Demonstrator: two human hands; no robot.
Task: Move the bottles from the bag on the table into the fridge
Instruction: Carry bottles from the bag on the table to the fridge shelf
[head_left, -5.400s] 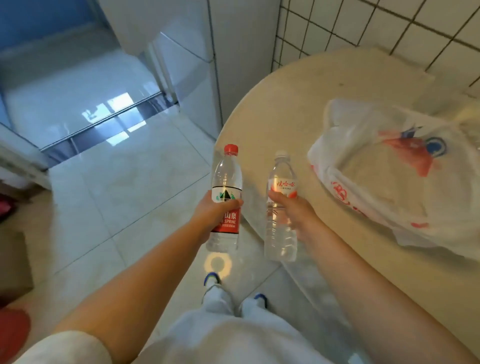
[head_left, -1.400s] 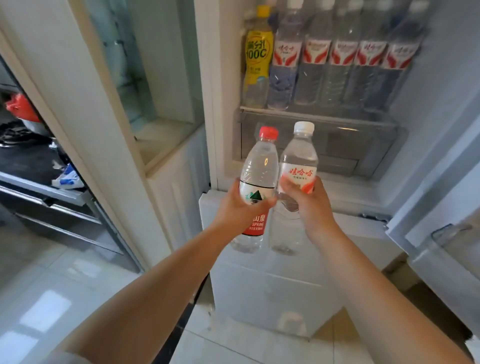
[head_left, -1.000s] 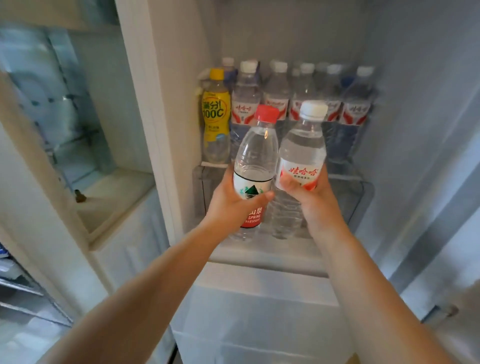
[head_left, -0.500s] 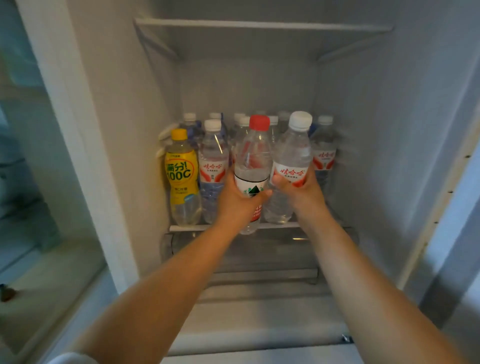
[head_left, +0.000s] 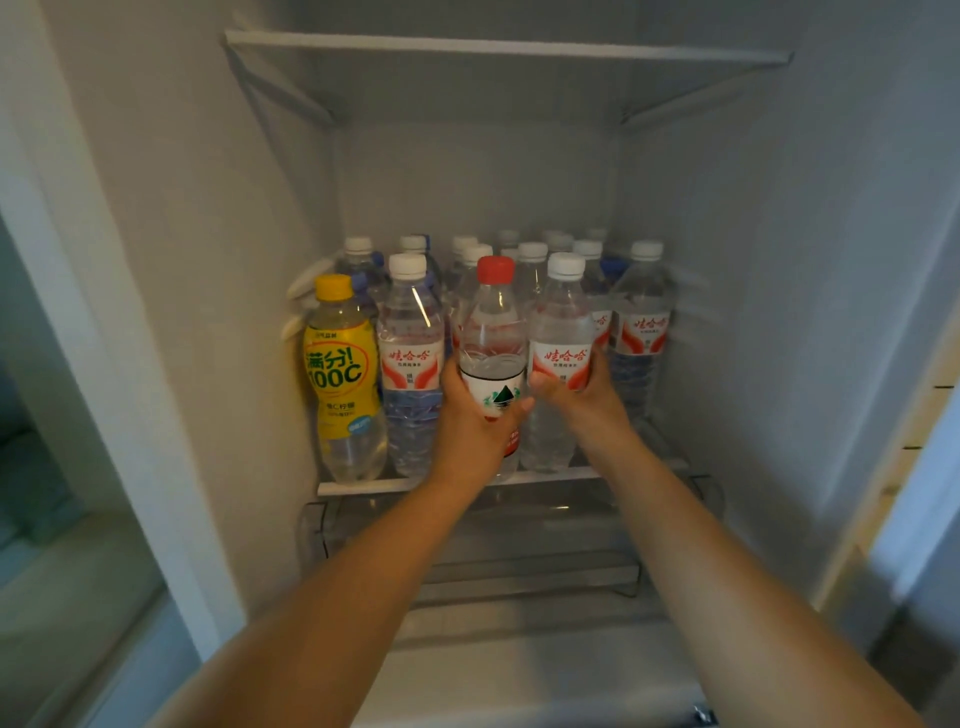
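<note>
Now | left hand (head_left: 470, 415) wraps red-cap bottle (head_left: 492, 358), right hand (head_left: 582, 387) wraps white-cap bottle (head_left: 558, 358) | both at shelf (head_left: 363, 487) front edge, right of yellow bottle (head_left: 343, 379) | advice: seat bases flat on shelf, upright, before releasing.

The yellow bottle (head_left: 343, 379) at the left of the fridge shelf reads "满分! 100C" on its label. The white-capped water bottles, such as the one beside it (head_left: 410, 364), carry "娃哈哈" in red. The red-capped bottle (head_left: 492, 364) shows a green mountain logo; its small print is unreadable
</note>
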